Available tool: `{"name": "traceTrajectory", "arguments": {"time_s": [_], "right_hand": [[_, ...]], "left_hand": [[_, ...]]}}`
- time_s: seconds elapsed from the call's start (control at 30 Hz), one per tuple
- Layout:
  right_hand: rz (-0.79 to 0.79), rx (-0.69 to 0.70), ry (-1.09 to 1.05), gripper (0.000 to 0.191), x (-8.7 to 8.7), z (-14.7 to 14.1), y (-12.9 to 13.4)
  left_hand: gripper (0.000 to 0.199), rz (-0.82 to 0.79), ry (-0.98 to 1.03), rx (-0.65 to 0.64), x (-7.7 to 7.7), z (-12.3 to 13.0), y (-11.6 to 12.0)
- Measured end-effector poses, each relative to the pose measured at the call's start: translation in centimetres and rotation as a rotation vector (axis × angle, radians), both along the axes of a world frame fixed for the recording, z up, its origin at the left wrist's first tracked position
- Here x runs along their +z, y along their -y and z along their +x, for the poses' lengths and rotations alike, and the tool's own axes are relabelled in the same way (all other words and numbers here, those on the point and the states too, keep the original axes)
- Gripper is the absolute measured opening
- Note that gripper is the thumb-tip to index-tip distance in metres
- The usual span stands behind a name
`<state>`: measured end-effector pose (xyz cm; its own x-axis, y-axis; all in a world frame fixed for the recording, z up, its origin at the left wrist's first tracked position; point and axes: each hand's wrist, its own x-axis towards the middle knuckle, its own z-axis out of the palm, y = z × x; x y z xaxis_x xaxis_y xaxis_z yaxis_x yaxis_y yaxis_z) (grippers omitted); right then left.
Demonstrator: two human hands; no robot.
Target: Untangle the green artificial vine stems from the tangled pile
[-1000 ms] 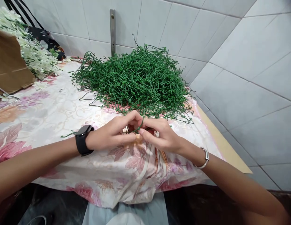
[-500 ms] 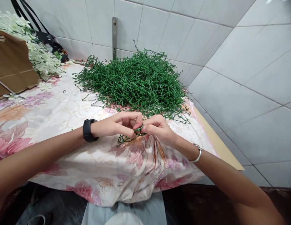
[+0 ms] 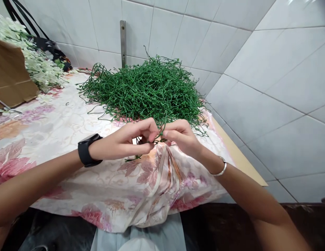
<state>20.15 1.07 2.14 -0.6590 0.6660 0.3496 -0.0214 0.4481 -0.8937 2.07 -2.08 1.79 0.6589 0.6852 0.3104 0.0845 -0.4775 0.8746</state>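
Observation:
My left hand (image 3: 128,139), with a black band on its wrist, pinches thin green stems (image 3: 159,137) between thumb and fingers. My right hand (image 3: 183,136), below which a silver bracelet circles the wrist, grips the same stems from the other side. The two hands nearly touch. A few stem ends hang under my left hand, over the floral cloth (image 3: 99,181). Just behind both hands rises a large heap of green stems (image 3: 152,90). My fingers hide part of what they hold.
White flowers (image 3: 42,66) and a brown cardboard piece (image 3: 14,76) lie at the left, near a thin metal rod. A metal strip (image 3: 123,43) is fixed to the tiled wall behind the heap. A tan board edge (image 3: 238,157) shows at the right.
Green stems now stick up between my hands, where they lay lower before. My left hand has turned slightly and its wrist has shifted left and down. The whole view has moved a little.

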Motion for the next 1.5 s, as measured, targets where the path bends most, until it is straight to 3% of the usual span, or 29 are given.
{"name": "traceTrajectory", "arguments": {"time_s": [0.1,0.17,0.3,0.37,0.43,0.57,0.63,0.73,1.0,1.17,1.27,1.4,1.47,1.5], "right_hand": [[0.269,-0.078,0.129,0.029,0.6,0.4,-0.3],[0.475,-0.121,0.213,0.032,0.4,0.5,-0.6],[0.932,-0.158,0.382,0.029,0.1,0.7,-0.8],[1.059,-0.142,0.427,0.029,0.3,0.9,-0.5],[1.028,-0.083,0.424,0.033,0.8,1.1,0.1],[0.606,0.003,0.313,0.053,1.5,1.5,1.3],[0.432,-0.029,0.263,0.059,1.7,1.4,1.6],[0.345,-0.103,0.216,0.061,1.9,0.8,1.5],[0.495,-0.327,0.103,0.055,2.5,0.5,-0.1],[0.675,-0.428,0.044,0.053,2.3,-0.4,-0.2],[0.695,-0.528,-0.033,0.050,2.9,-0.2,-1.5],[0.577,-0.823,-0.461,0.047,6.7,4.5,-5.1],[0.646,-0.961,-0.623,0.051,9.2,7.2,-6.2],[0.702,-0.976,-0.567,0.048,10.3,8.0,-6.4]], "left_hand": [[0.013,0.075,-0.025,0.110,-0.5,0.4,-0.2],[0.014,0.195,-0.142,0.164,-1.2,0.6,-0.7],[0.020,0.654,-0.368,0.237,-2.4,0.5,-1.6],[0.023,0.828,-0.380,0.224,-2.7,0.4,-1.6],[0.022,0.919,-0.360,0.193,-2.6,0.4,-1.2],[0.020,1.021,-0.287,0.193,-1.9,0.8,0.0],[0.022,1.081,-0.240,0.230,-1.6,1.1,0.3],[0.023,1.122,-0.221,0.302,-1.4,1.3,0.1],[0.030,1.120,-0.262,0.465,-1.3,1.7,-0.6],[0.031,1.172,-0.270,0.524,-0.2,2.5,-1.1],[0.033,1.179,-0.253,0.544,0.4,2.4,-1.4],[0.027,1.148,-0.264,0.556,-0.3,-0.2,-1.7],[0.028,1.086,-0.250,0.668,-1.2,-2.0,-2.0],[0.028,1.057,-0.253,0.703,-1.5,-2.7,-2.3]]}}
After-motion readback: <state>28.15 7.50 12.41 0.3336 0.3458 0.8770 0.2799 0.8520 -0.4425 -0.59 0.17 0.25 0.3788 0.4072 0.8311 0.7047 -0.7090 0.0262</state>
